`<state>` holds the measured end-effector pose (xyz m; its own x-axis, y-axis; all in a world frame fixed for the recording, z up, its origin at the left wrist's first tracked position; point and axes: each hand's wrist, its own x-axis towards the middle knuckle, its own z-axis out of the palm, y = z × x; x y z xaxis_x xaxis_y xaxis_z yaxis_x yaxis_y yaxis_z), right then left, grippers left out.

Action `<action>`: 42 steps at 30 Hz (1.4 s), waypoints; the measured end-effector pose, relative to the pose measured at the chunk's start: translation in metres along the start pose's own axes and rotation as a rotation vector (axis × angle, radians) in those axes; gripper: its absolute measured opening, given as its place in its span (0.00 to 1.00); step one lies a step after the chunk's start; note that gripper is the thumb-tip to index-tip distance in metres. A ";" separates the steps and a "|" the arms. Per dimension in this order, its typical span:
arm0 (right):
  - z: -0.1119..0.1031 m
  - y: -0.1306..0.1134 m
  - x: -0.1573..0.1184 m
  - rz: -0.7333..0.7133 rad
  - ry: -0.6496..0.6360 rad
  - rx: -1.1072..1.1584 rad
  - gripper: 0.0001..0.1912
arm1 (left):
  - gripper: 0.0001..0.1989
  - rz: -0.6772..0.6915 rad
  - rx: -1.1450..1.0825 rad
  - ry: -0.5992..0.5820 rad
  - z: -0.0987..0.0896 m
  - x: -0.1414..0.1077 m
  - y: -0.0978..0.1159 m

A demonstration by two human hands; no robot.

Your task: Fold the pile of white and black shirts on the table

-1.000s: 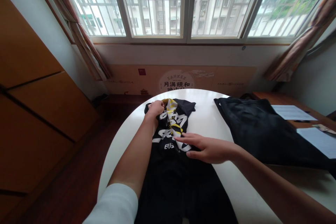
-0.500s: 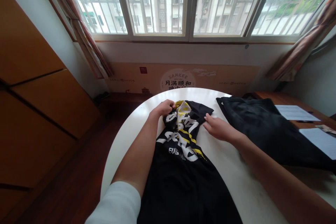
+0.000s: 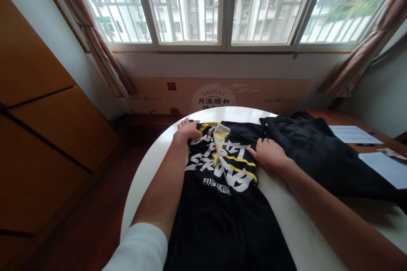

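A black T-shirt (image 3: 222,220) with white lettering and yellow stripes lies on the round white table (image 3: 143,178), its lower part running toward me. My left hand (image 3: 188,130) rests on the shirt's upper left corner, fingers apart over the cloth. On the opposite side, my right hand (image 3: 270,152) touches the shirt's right edge below the sleeve, thumb spread away from the fingers. The printed chest area is wide and fairly flat, with a pale fold near the collar.
Dark folded clothing (image 3: 305,152) lies on the right, past my right hand. Beyond it, paper sheets (image 3: 354,134) and a pen (image 3: 365,145) are on a brown wooden desk (image 3: 313,114). A wooden cabinet (image 3: 41,144) stands at left, below curtained windows a printed panel (image 3: 143,93).
Both hands have moved apart, and the bunched upper part of the T-shirt has spread wider and flatter. The fingers have loosened from their pinch on the cloth.
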<state>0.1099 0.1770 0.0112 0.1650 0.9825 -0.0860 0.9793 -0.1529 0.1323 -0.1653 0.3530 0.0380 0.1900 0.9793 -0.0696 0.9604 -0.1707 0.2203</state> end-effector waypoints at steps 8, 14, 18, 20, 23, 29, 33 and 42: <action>0.008 0.000 0.004 -0.040 0.122 0.001 0.36 | 0.33 -0.174 -0.196 0.117 0.009 -0.002 -0.009; 0.007 -0.026 -0.009 -0.215 0.079 0.125 0.42 | 0.19 -0.281 -0.529 0.301 0.015 0.023 -0.030; 0.019 -0.034 -0.011 -0.219 -0.033 0.164 0.44 | 0.19 -0.462 -0.609 0.393 0.018 0.033 -0.048; 0.023 -0.033 -0.010 -0.201 -0.039 0.168 0.44 | 0.20 -0.511 -0.598 0.433 0.020 0.031 -0.057; 0.023 -0.031 -0.009 -0.174 -0.056 0.177 0.44 | 0.23 -0.524 -0.574 0.515 0.023 0.025 -0.068; 0.017 -0.027 -0.008 -0.071 -0.084 0.171 0.44 | 0.08 -0.508 -0.661 0.665 0.029 0.023 -0.080; 0.020 -0.025 -0.007 -0.072 -0.079 0.161 0.43 | 0.09 -0.622 -0.731 0.802 0.026 0.021 -0.081; 0.028 -0.027 -0.005 -0.105 -0.037 0.231 0.46 | 0.09 0.125 -0.423 0.423 -0.001 0.010 0.000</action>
<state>0.0860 0.1729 -0.0199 0.0608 0.9904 -0.1243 0.9914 -0.0744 -0.1077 -0.1635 0.3632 0.0386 0.1155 0.9276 0.3552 0.7551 -0.3143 0.5754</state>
